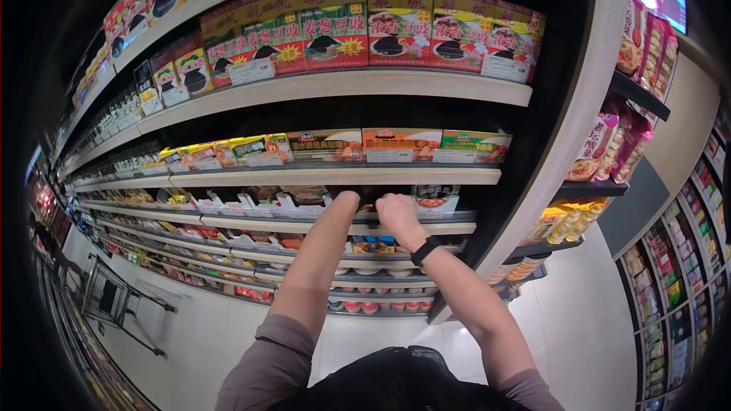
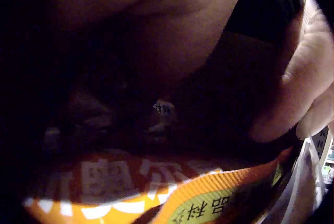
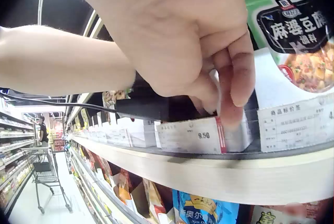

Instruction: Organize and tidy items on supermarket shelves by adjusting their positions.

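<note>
My left hand [image 2: 172, 31] reaches deep into a dark shelf bay; in the head view only the wrist end shows, with the fingers hidden. Below the palm in the left wrist view lies an orange seasoning packet [image 2: 115, 182] with white lettering. Fingers show at that view's right side, above a pale carton edge. At the shelf front my right hand [image 3: 182, 36] pinches the edge of a white display carton [image 3: 240, 136], its fingertips right behind a price tag [image 3: 190, 136]. A green-and-black mapo tofu seasoning pouch [image 3: 297, 31] stands just right of this hand.
A wooden shelf edge [image 1: 335, 176] with curry boxes [image 1: 327, 144] runs above both forearms. Beneath the bay, a blue packet [image 3: 203, 207] stands on a lower shelf. A shopping cart [image 1: 110, 297] stands in the aisle to the left. An upright end panel [image 1: 544, 118] borders the bay on the right.
</note>
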Motion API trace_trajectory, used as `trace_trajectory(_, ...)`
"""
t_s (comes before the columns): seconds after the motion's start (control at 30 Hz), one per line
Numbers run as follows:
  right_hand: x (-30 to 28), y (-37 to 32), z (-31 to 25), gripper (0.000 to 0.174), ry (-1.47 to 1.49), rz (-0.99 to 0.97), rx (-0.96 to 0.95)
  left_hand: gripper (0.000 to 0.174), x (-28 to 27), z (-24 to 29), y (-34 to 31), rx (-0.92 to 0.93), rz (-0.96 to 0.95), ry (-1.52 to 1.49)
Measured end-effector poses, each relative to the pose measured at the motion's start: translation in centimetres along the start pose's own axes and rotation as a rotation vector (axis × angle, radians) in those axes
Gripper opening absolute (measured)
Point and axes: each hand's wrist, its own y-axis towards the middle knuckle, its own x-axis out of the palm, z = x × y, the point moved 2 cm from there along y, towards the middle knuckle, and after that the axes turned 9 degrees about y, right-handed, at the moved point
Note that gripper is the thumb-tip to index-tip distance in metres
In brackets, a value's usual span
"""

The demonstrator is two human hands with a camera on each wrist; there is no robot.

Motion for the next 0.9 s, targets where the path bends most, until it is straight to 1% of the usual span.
trace_trajectory(0.03,-0.1,0.1,-0.3,0.015,-0.006,-0.002,-0.016,0.029,0.1,-0.1,-0.1,0.001,-0.003,-0.001)
trace_trajectory(0.1,0.3,0.3,-1.3,0.015,0.019,-0.039,0.011,0.029,0.1,0.0,-0.1,0.008,-0.003,-0.002)
trace_trajectory(0.23,1.5,0.6,-1.9,0.012,0.113,-0.104,0.119,0.028,0.2,0.0,-0.1,0.023,-0.016,0.000)
trace_trajectory(0.33,1.9,0.2,-1.6,0.012,0.213,-0.065,0.077,0.028,0.1,-0.3,-0.2,0.025,-0.023,0.002)
trace_trajectory(0.43,2.9,-0.3,-1.2,0.017,0.198,-0.113,0.114,0.027,0.0,-0.5,-0.3,0.030,-0.030,-0.003)
trace_trajectory(0.53,1.7,0.1,-0.8,0.023,0.289,-0.266,0.242,0.027,-0.2,-0.7,-0.4,0.039,-0.042,-0.001)
trace_trajectory(0.77,1.5,1.1,-1.9,0.029,0.168,-0.403,0.281,0.026,-0.8,-0.9,-1.2,0.102,-0.121,0.033)
trace_trajectory(0.83,2.1,1.2,-2.3,0.030,0.166,-0.437,0.317,0.025,-1.2,-1.1,-1.9,0.135,-0.177,0.071)
trace_trajectory(0.9,2.5,1.3,-2.4,0.030,0.166,-0.422,0.320,0.025,-1.5,-1.0,-2.4,0.183,-0.248,0.127)
